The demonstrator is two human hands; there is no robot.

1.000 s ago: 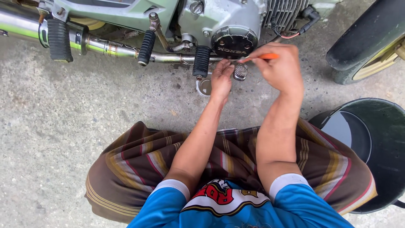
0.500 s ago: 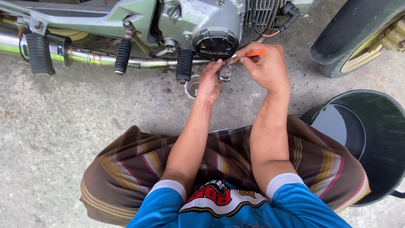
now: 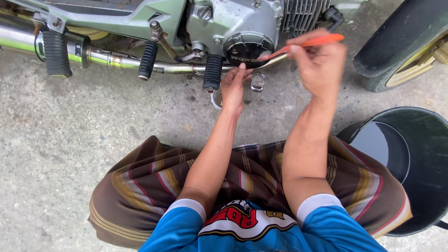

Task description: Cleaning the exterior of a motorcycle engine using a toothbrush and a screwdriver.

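Down at the engine cover (image 3: 247, 46), your right hand (image 3: 319, 63) grips an orange-handled tool (image 3: 298, 46); your left hand (image 3: 233, 86) rests loosely curled beneath it. Beside you, the dark bucket (image 3: 420, 186) holds dark liquid.

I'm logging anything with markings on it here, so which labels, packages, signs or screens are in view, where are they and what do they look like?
Round engine cover: dark disc with raised lettering, on the silver engine, just above the left hand.
Shirt print: red, white and yellow emblem on the blue jersey, bottom centre.
No packages, signs or screens.
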